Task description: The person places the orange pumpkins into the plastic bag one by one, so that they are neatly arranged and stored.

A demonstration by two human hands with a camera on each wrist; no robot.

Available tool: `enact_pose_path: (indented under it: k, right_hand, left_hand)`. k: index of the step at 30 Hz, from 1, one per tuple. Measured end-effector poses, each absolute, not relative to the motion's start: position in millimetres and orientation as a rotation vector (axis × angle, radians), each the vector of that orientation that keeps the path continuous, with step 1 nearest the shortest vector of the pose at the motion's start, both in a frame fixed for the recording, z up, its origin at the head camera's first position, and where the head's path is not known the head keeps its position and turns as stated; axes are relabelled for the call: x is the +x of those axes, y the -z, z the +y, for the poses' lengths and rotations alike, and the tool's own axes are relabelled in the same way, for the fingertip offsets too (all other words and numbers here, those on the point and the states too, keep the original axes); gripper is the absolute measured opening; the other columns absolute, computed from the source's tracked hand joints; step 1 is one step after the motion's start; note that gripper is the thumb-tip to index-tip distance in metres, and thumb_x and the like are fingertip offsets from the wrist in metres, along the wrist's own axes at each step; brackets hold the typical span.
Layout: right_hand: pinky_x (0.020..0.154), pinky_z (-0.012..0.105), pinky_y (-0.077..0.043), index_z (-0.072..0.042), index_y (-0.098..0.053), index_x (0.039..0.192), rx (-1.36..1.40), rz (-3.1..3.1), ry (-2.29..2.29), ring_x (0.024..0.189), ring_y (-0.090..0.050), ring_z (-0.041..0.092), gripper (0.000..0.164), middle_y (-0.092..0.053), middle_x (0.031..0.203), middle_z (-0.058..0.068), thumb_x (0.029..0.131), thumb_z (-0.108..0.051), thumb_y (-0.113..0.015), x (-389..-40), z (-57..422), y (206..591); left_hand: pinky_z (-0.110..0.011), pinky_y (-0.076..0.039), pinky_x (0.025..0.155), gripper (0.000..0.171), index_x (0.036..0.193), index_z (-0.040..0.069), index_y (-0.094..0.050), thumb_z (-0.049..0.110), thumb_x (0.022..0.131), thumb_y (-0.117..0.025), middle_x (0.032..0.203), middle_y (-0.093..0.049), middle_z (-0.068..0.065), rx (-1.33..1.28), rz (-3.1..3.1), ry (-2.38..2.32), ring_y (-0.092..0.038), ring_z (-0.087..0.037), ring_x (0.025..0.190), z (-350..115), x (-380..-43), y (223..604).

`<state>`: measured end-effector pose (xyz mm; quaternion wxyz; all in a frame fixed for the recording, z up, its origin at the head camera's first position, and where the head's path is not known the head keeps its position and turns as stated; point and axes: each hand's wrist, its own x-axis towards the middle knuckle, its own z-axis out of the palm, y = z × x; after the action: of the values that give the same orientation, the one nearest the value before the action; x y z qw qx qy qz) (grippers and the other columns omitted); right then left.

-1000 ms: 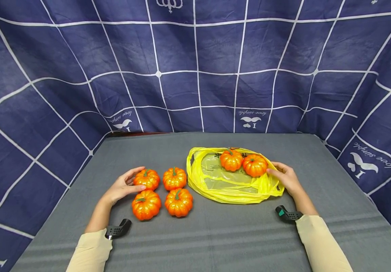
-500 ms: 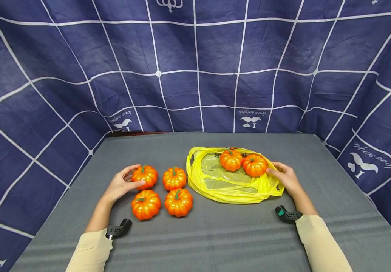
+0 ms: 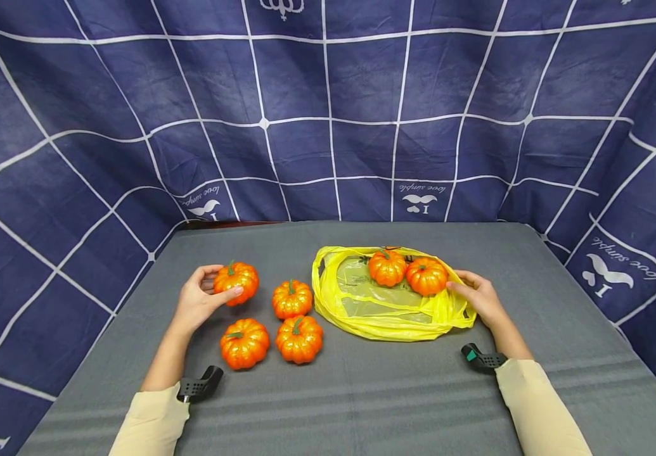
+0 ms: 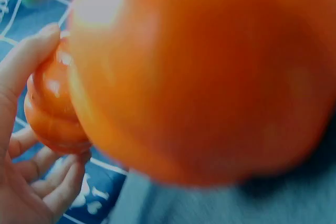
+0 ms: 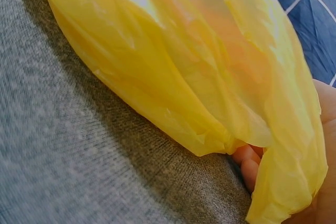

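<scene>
My left hand (image 3: 198,301) grips a small shiny orange pumpkin (image 3: 238,282) with a green stem, thumb on its near side and fingers behind; in the left wrist view this pumpkin (image 4: 55,106) appears raised off the table. Another pumpkin (image 4: 205,77), much closer to that camera, covers most of the view. At the right, my right hand (image 3: 480,297) holds the edge of a yellow plastic bag (image 3: 373,327), and its fingers are partly hidden by the plastic (image 5: 173,77). Two pumpkins, a left one (image 3: 387,268) and a right one (image 3: 427,277), lie in the bag's open mouth.
Three more pumpkins stand on the grey cloth-covered table (image 3: 350,399): a near-left one (image 3: 244,344), a near-right one (image 3: 299,340) and a far one (image 3: 292,299) left of the bag. A blue curtain with white lines (image 3: 362,145) encloses the table's back and sides.
My left hand has taken the far-left pumpkin up and away from the others, moving it up and slightly left in the head view. The right hand and the bag stay in place.
</scene>
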<state>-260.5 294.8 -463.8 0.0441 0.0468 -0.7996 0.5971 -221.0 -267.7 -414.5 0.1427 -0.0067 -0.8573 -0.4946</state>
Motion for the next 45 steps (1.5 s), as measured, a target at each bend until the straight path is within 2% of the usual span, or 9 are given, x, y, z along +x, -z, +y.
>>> enact_pose_path:
  k: [5,8,19,27,45]
  right_hand:
    - [0.069,0.018,-0.051,0.014,-0.051,0.13,0.145,-2.453,-1.819,0.08,-0.06,0.001,0.047,-0.062,0.092,-0.021,0.094,-0.013,-0.065,-260,295,463]
    - [0.068,0.019,-0.051,0.014,-0.052,0.13,0.143,-2.452,-1.819,0.08,-0.06,0.001,0.045,-0.062,0.091,-0.021,0.094,-0.011,-0.064,-260,295,462]
    - [0.069,0.017,-0.05,0.014,-0.052,0.129,0.14,-2.455,-1.793,0.08,-0.059,0.0,0.047,-0.063,0.092,-0.02,0.094,-0.015,-0.065,-260,296,464]
    - [0.069,0.018,-0.05,0.015,-0.052,0.129,0.14,-2.44,-1.813,0.079,-0.059,0.001,0.046,-0.064,0.092,-0.018,0.094,-0.012,-0.064,-261,296,465]
    - [0.069,0.018,-0.051,0.014,-0.052,0.129,0.127,-2.457,-1.804,0.08,-0.06,0.0,0.052,-0.063,0.093,-0.016,0.093,-0.02,-0.067,-262,296,466]
  left_hand:
    - [-0.015,-0.046,0.068,0.068,0.129,0.001,-0.05,0.029,0.078,-0.083,0.118,-0.056,-0.017,0.012,-2.492,1.368,-0.059,-0.029,0.095,-255,-218,399]
    - [-0.017,-0.046,0.068,0.069,0.129,0.002,-0.049,0.032,0.078,-0.083,0.118,-0.056,-0.016,0.023,-2.5,1.352,-0.059,-0.031,0.095,-247,-216,391]
    - [-0.024,-0.049,0.068,0.069,0.126,0.003,-0.05,0.037,0.076,-0.084,0.115,-0.058,-0.014,-0.029,-2.505,1.351,-0.061,-0.027,0.091,-215,-212,369]
    - [-0.038,-0.046,0.076,0.071,0.124,0.007,-0.05,0.039,0.073,-0.085,0.117,-0.056,-0.012,-0.087,-2.543,1.373,-0.055,-0.03,0.098,-185,-213,362]
    - [-0.039,-0.047,0.078,0.066,0.116,0.009,-0.052,0.041,0.069,-0.086,0.11,-0.057,-0.011,-0.123,-2.558,1.391,-0.059,-0.028,0.095,-134,-224,359]
